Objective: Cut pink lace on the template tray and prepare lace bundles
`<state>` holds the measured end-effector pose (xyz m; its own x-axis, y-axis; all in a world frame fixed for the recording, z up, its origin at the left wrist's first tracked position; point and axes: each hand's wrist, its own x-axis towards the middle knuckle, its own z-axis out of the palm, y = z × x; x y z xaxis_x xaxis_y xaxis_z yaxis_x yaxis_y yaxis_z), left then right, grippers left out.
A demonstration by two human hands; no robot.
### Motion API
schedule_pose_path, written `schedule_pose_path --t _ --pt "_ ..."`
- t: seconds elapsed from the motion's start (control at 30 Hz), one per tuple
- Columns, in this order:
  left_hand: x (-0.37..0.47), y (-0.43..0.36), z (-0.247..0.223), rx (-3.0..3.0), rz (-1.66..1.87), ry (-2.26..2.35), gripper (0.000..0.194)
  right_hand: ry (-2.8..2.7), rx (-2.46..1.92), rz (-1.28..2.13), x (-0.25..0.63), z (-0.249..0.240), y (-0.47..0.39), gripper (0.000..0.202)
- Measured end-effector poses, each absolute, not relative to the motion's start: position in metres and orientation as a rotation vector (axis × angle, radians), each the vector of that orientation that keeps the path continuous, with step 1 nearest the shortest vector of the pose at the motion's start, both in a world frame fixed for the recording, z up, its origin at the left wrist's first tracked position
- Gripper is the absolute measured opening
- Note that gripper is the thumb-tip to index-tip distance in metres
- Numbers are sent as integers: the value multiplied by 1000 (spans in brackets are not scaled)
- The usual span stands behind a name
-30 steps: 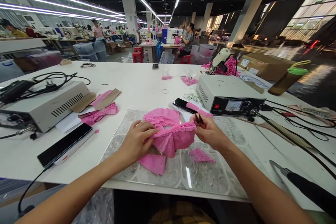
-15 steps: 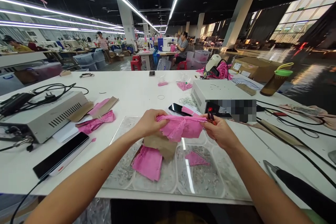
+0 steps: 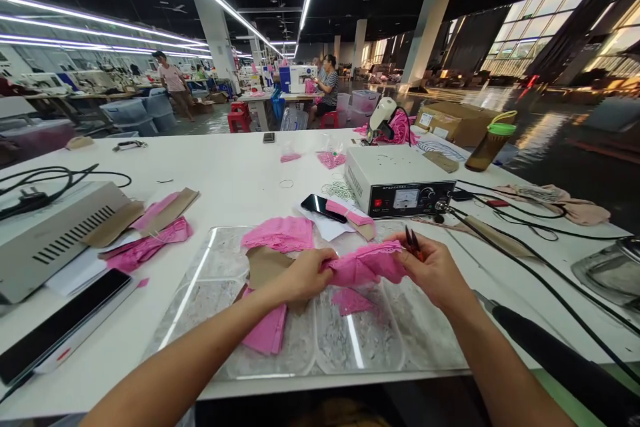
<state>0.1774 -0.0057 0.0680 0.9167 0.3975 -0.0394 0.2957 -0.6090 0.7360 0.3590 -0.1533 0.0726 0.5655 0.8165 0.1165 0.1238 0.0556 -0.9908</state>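
Observation:
A strip of pink fabric (image 3: 369,264) is stretched between my two hands above a clear sheet (image 3: 200,320) on the white table. My left hand (image 3: 311,273) pinches its left end. My right hand (image 3: 425,261) grips the right end and also holds small dark-tipped snips (image 3: 415,247) with red handles. More pink fabric (image 3: 277,233) lies beyond my left hand, next to a brown paper piece (image 3: 267,267). Another pink piece (image 3: 267,330) lies partly under my left forearm. A small pink scrap (image 3: 351,301) rests below the held strip.
A grey box with a dial (image 3: 400,177) and cables stands at the back right, near a phone (image 3: 323,205). Another grey box (image 3: 65,227) and a dark phone (image 3: 65,323) are at left. A black-handled tool (image 3: 545,347) lies at right.
Both hands have moved lower with the pink strip. A pink piece now shows beyond my left hand. The view has shifted to the right.

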Motion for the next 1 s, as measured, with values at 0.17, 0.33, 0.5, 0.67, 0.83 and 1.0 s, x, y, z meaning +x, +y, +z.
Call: schedule_pose_path --t 0.17,0.33,0.5,0.67,0.83,1.0 --pt "174 -2 97 2213 280 460 23 -808 -1427 638 360 71 -140 27" --pt "179 -3 166 2528 262 424 20 -682 -1467 876 352 52 -131 43" --pt "187 -12 194 2671 -4 328 14 -946 -1372 814 334 58 -131 55" --pt "180 -2 191 2613 -152 220 16 -1252 -1280 939 316 59 -126 29" --pt "171 13 179 2528 -137 290 21 -1196 -1474 850 336 40 -130 22" --pt "164 -9 143 2640 299 232 26 -1254 -1540 298 366 53 -164 16"
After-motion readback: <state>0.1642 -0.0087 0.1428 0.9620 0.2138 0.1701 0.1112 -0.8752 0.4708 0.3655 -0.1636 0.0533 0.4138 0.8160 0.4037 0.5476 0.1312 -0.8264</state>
